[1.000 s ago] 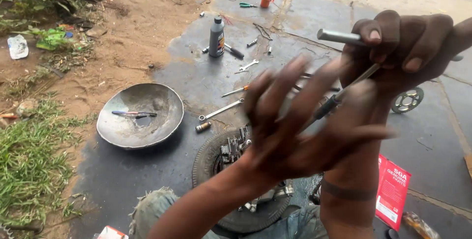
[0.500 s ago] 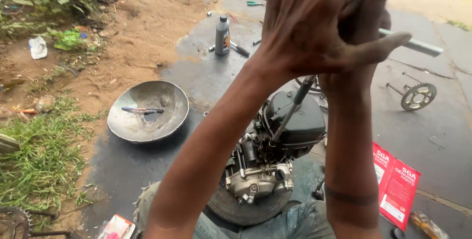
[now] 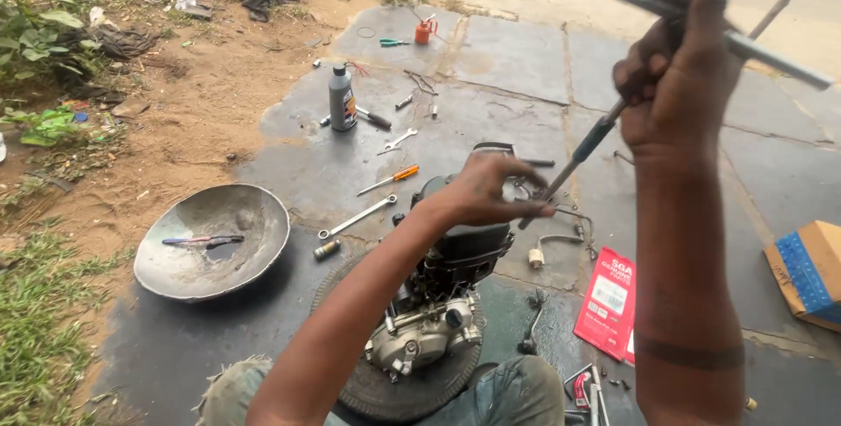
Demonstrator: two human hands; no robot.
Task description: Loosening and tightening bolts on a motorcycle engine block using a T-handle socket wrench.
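The right hand (image 3: 679, 84) was closed around the crossbar of a T-handled wrench (image 3: 578, 159), raised high. The left hand (image 3: 486, 194) curled loosely at its lower tip, steadying it on the engine (image 3: 438, 303) resting in a tyre (image 3: 350, 382). Keeping the shaft straight seemed wise. A metal bowl (image 3: 263, 216) lay nearby.

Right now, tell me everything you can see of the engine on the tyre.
The engine is small, with a silver-grey metal crankcase low down and a dark, grimy block above. It sits upright on a black tyre laid flat on the wet slab. The left hand rests on its top; the right hand holds a T-handled wrench slanting down to it.
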